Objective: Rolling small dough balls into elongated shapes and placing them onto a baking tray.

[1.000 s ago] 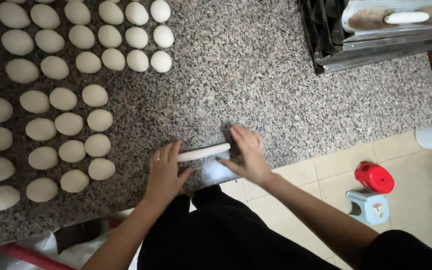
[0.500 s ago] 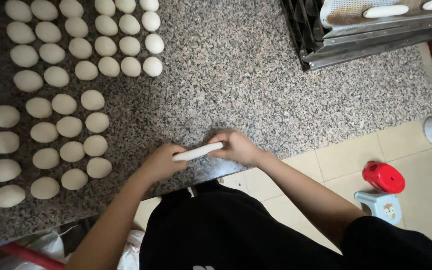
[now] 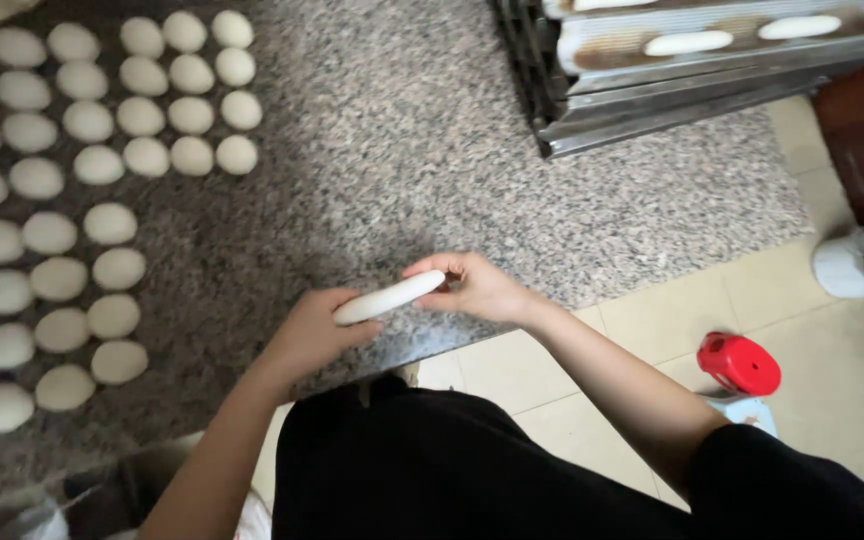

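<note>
I hold a long white roll of dough (image 3: 388,297) by its two ends, lifted a little above the near edge of the speckled granite counter (image 3: 402,160). My left hand (image 3: 314,335) grips the left end and my right hand (image 3: 472,287) pinches the right end. To the left on the counter lie several rows of round white dough balls (image 3: 102,225).
A metal rack (image 3: 692,75) with trays that hold long dough pieces (image 3: 687,43) stands at the back right. On the tiled floor to the right are a red and white small stool (image 3: 740,368) and another person's white shoe (image 3: 852,265).
Both hands have lifted the rolled dough off the counter, and the view has shifted a little to the right.
</note>
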